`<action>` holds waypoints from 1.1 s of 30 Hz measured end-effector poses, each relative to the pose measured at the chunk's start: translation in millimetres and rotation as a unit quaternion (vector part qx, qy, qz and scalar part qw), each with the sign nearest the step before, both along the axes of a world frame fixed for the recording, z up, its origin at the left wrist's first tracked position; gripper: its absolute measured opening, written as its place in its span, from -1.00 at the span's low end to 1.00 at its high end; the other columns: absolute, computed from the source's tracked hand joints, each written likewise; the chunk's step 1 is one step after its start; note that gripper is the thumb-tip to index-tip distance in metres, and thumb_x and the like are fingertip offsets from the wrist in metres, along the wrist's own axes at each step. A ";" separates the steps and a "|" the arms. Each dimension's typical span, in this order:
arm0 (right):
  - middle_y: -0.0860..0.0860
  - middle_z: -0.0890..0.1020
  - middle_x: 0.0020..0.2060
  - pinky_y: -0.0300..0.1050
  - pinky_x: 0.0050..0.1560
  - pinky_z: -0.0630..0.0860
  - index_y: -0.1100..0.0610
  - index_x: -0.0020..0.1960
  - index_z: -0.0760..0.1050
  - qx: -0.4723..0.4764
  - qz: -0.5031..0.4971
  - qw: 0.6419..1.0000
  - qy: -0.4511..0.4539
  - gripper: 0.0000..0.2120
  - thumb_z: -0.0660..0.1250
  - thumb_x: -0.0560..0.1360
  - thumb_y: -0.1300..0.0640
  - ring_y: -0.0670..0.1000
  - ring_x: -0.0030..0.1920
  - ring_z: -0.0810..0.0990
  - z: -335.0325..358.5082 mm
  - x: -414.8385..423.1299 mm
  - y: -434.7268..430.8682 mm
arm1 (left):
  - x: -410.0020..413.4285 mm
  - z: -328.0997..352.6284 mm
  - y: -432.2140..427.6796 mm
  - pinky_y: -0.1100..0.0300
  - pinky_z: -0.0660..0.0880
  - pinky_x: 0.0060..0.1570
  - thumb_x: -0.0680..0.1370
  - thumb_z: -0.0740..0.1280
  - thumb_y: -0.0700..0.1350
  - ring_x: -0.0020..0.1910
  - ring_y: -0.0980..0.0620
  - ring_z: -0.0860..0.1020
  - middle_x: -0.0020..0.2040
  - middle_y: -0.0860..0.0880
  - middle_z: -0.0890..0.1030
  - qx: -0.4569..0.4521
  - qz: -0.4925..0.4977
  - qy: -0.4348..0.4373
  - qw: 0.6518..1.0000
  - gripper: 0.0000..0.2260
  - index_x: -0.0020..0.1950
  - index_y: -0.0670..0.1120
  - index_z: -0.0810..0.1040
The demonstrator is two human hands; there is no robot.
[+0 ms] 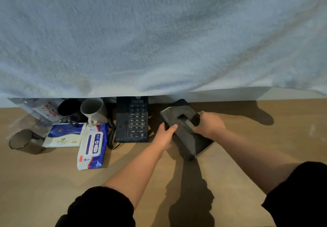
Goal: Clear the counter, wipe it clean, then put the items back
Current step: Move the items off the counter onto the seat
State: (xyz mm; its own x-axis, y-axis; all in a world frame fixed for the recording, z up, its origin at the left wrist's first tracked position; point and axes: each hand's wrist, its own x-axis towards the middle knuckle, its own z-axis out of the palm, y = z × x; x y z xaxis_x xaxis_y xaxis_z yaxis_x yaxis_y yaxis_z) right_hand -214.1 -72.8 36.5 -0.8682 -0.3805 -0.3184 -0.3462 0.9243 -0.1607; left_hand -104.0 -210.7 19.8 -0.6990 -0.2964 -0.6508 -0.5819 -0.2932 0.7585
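A black tissue box sits tilted over the wooden counter, right of a black desk telephone. My left hand grips the box's left side, thumb on top. My right hand holds its right side, fingers curled at the top slot. A wet-wipes pack and a blue-and-white tissue pack lie left of the phone. Behind them stand a white mug and a black mug. A pale blue-grey cloth hangs close to the camera and hides the upper view.
Two clear glasses lie on their sides at the far left, beside a plastic-wrapped item with red print. The phone's coiled cord trails next to the wipes. A white wall runs behind the counter.
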 end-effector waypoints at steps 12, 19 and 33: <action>0.04 0.61 -0.09 -0.08 -0.21 0.50 0.09 0.11 0.37 0.018 0.204 0.976 0.071 -0.61 0.37 0.42 -0.11 0.08 -0.21 0.54 29.8 -14.7 79.9 | 7.2 9.6 4.9 -0.15 0.35 0.38 0.45 0.48 0.01 0.39 -0.20 0.40 0.49 -0.16 0.31 0.041 -0.043 -0.011 0.998 -0.19 0.58 0.01 0.11; 0.03 0.58 0.15 -0.07 -0.04 0.51 0.05 0.42 0.27 -0.002 0.240 0.965 0.109 -0.42 0.31 0.50 -0.16 0.10 0.03 0.59 27.2 -16.9 88.8 | 16.9 9.3 7.3 -0.07 0.53 0.21 0.45 0.50 -0.07 0.13 -0.10 0.60 0.21 -0.12 0.58 -0.038 -0.043 0.025 0.998 -0.43 0.41 -0.05 0.40; 0.09 0.51 0.22 0.01 0.20 0.27 0.14 0.37 0.33 -0.341 -0.217 0.858 -0.317 -0.40 0.19 0.53 -0.28 0.11 0.13 0.49 15.0 14.5 74.6 | 60.3 7.3 -0.2 -0.10 0.55 0.16 0.48 0.46 -0.09 0.08 -0.16 0.63 0.11 -0.19 0.63 0.079 0.187 0.039 0.978 -0.68 0.18 -0.12 0.49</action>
